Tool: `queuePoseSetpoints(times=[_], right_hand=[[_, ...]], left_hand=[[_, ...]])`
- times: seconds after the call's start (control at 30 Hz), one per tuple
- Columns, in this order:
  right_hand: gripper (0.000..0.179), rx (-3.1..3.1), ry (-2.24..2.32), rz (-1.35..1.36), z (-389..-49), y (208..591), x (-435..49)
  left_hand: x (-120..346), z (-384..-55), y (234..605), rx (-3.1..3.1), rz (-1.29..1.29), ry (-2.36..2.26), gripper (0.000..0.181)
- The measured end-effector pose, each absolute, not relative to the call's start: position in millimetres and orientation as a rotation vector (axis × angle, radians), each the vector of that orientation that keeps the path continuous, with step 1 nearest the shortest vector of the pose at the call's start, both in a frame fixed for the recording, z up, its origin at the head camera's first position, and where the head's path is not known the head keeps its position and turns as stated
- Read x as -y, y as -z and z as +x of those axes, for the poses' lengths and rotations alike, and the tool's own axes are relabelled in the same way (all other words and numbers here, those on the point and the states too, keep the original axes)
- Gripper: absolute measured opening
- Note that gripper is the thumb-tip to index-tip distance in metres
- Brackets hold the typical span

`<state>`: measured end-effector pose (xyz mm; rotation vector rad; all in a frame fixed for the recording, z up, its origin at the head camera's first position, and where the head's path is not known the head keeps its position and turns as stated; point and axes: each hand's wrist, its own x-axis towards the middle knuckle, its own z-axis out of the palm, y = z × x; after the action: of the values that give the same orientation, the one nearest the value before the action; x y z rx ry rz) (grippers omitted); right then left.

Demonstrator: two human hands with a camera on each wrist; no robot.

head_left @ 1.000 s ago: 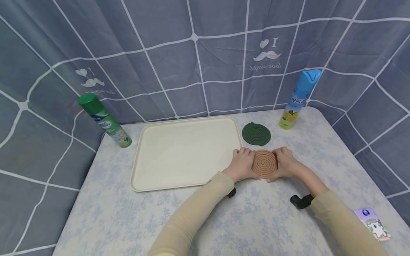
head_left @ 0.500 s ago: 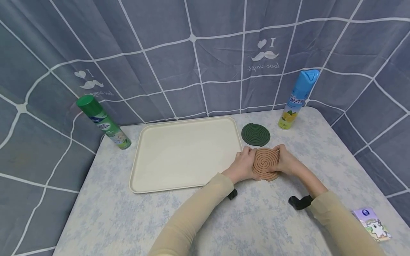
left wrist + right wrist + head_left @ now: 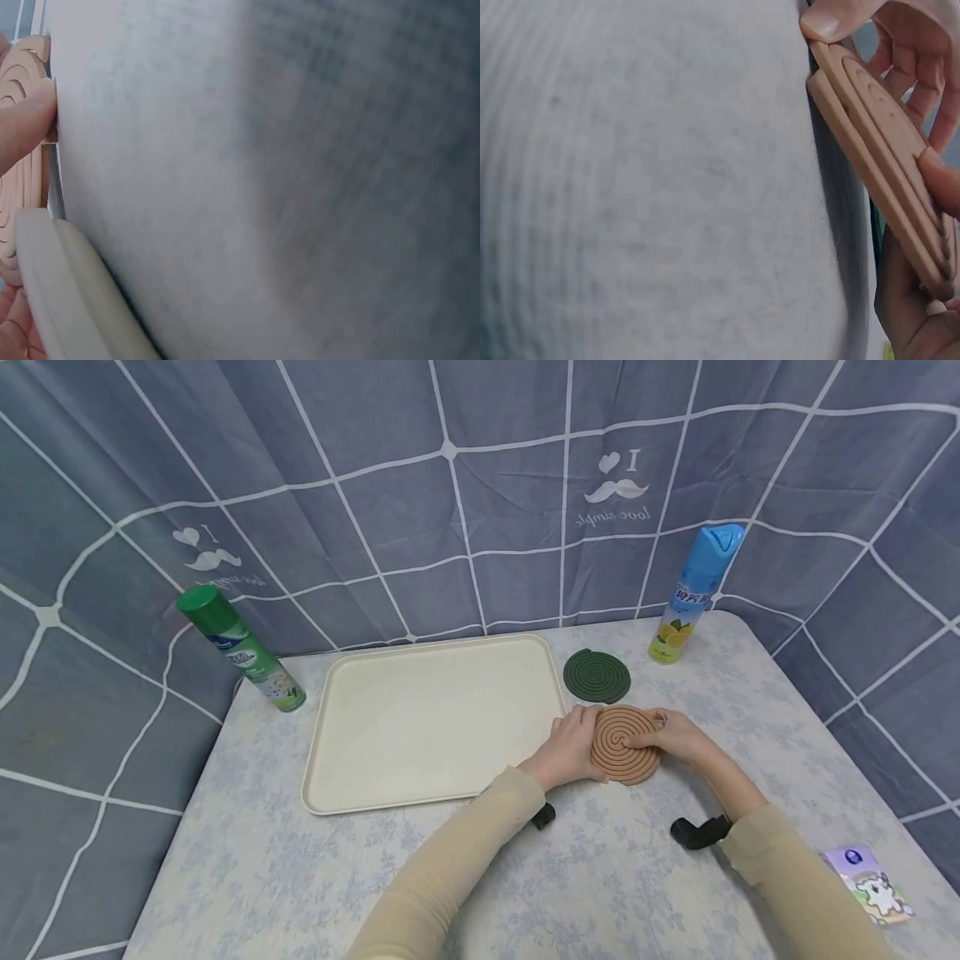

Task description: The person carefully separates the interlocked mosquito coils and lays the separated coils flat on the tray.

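A brown mosquito coil (image 3: 619, 764) lies between both hands, right of the tray. In the right wrist view, the coil (image 3: 885, 124) shows layers slightly offset at its edge and tilts with one side raised off the table. My left hand (image 3: 566, 750) grips its left edge, thumb at the near rim. My right hand (image 3: 678, 737) pinches the right side, its thumb lying over the top and the other fingers beneath. A dark green mosquito coil (image 3: 597, 677) lies flat just beyond. The left wrist view catches the brown coil (image 3: 26, 176) only at its left border.
A cream tray (image 3: 427, 797) lies left of the hands, its right rim close to the left hand. A green spray can (image 3: 251, 652) stands at the back left and a blue-yellow one (image 3: 692, 602) at the back right. A purple packet (image 3: 870, 885) lies near the right sleeve.
My right hand has shifted from the coil's right rim to a pinch with its thumb over the top. The coil's outline reaches further right. The left hand stays at the left edge.
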<state>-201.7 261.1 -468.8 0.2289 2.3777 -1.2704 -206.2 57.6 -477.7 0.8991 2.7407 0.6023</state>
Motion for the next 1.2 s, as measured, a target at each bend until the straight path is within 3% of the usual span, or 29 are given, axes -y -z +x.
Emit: queuePoseSetpoints(times=[0.17,0.5,0.9,1.2], right_hand=[[0.087,-2.207,1.456,0.227,-201,467,-260],[0.075,-1.981,1.745,0.045,-191,439,-225],[0.066,-1.788,2.087,-0.007,-178,437,-145],[0.058,-1.555,2.305,0.037,-177,441,-105]], left_hand=[[-50,-206,469,-2.576,0.788,-0.953,0.102],[-12,-207,450,-2.126,0.435,-1.76,0.063],[39,-181,452,-2.067,0.105,-2.065,0.051],[48,-171,449,-2.023,-0.145,-2.339,0.046]])
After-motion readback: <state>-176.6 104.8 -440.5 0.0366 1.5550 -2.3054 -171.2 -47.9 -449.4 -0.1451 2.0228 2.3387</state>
